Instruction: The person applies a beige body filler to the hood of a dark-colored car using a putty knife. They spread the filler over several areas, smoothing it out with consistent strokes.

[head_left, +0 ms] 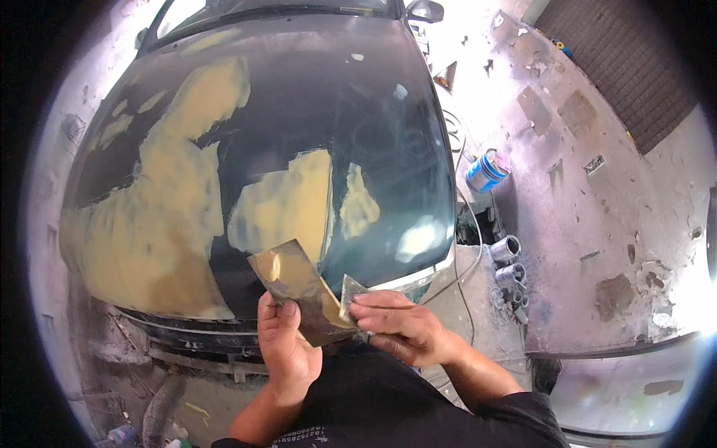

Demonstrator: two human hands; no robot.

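Note:
My left hand grips a flat rectangular mixing board by its lower left edge, thumb on top. Yellowish filler paste is smeared along the board's right side. In my right hand is a thin grey putty spreader, its edge against the board near the paste. The fingers are pressed together over the spreader, hiding part of it. Beyond both hands lies a dark car hood with large tan filler patches on its left and middle. A smaller patch sits right of centre.
To the right on the floor stand a blue can and several grey cans. A hose runs along the car's right side. A panel lies at the lower right. The windshield is at the far end.

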